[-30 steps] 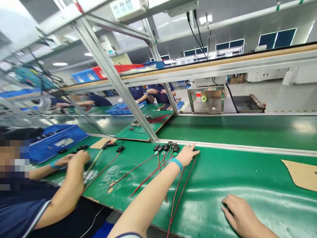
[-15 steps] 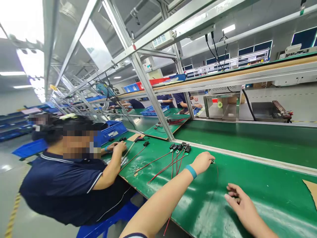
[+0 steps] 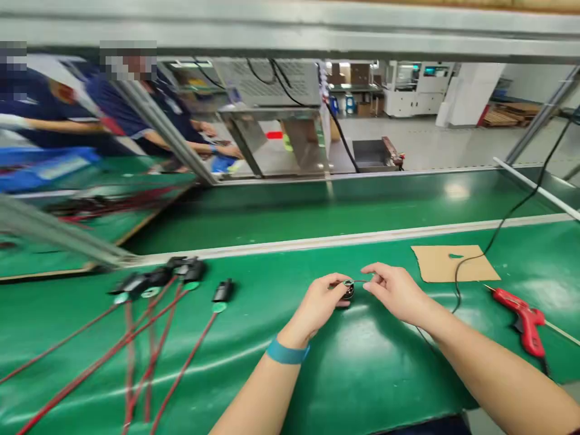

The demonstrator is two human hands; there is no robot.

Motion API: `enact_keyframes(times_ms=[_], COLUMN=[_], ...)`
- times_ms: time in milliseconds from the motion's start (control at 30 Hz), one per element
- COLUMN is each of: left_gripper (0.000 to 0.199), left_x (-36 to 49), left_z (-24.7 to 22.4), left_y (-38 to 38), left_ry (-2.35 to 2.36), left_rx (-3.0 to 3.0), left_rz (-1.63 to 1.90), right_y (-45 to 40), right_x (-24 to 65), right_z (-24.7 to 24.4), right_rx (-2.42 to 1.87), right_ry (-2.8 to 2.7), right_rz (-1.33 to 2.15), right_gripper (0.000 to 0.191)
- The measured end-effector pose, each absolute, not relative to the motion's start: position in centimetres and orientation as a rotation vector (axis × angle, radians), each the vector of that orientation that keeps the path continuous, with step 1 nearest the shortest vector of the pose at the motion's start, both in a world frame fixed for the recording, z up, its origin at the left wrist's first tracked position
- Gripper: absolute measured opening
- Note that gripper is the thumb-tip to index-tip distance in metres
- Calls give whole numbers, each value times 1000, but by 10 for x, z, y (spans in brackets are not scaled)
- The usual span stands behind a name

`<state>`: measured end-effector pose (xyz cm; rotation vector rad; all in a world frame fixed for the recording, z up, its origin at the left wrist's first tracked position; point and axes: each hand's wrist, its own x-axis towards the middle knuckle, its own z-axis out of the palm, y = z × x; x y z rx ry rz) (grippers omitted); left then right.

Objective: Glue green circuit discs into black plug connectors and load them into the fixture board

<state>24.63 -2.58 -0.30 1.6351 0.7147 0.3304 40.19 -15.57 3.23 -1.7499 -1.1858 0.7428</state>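
Head view: held a small dark part (image 3: 348,290) in the left hand (image 3: 322,300), thumb and fingertips closed about its rim, low over the middle of the green mat (image 3: 362,380). Pinched a thin wire (image 3: 359,281) leading from that part with the right hand (image 3: 393,291), thumb against a finger, forefinger lifted free.

Called, in judgement, for a firm, still left grip and light right fingers, guiding the wire straight without a kink or a tug at its root. Seemed wise, too, to leave the part's face uncovered by the left thumb (too small to make out in detail).

Saw glossy, gently rippled sheeting in the mat, streaked with reflected light. Found at left a cluster of stubby, hard-looking black parts (image 3: 194,270) with flat green discs, trailing slim red wires (image 3: 90,368), some crossing; just apart, a lone black part (image 3: 222,291). Noted at right a flat, ragged-edged cardboard piece (image 3: 435,264) with a small hole, under a limp black cord (image 3: 493,235); near that, a smooth red glue gun (image 3: 523,320) with a pale stick (image 3: 562,333) at its back.
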Motion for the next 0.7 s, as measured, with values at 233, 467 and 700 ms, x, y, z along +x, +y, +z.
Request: enact_keyframes(times_ms=[233,467,700], left_gripper=[27,23,22], left_x=[241,230,232], left_z=[-4,-13,-15], left_y=[-62,-67,-70], left_ry=[545,481,439], left_rx=[1464,1678,1702], left_rz=[200,185,236], right_y=[-178,-189,-194], right_x=[392,392,393], right_z=[25,27,35], right_rx=[-1757,-1705,-1697], right_ry=[-1366,-1451,-1432], right_rz=[482,557,660], right_gripper=[17,21,23])
